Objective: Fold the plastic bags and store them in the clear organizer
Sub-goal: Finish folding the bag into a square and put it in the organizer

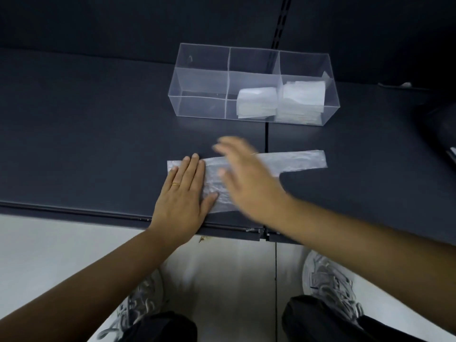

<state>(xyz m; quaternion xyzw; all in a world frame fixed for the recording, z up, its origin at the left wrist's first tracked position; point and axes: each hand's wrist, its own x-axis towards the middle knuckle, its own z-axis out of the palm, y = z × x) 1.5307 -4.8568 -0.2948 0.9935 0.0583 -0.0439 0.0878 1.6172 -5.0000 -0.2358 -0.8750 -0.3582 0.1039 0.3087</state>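
Note:
A clear plastic bag [298, 162] lies flat as a long strip on the dark shelf [98, 144], near its front edge. My left hand [183, 193] presses flat on the bag's left end, fingers together, a ring on one finger. My right hand [246, 176] is blurred over the middle of the bag, fingers spread, holding nothing. Behind them stands the clear organizer [197, 80] with three compartments. A stack of folded bags [302, 99] fills the right compartment, and a few folded bags [256, 102] sit in the middle one. The left compartment holds nothing.
The shelf's front edge [74, 211] runs just below my hands, with light floor and my two shoes beneath. A seam [266, 137] splits the shelf in front of the organizer. A dark object [439, 124] sits at the far right.

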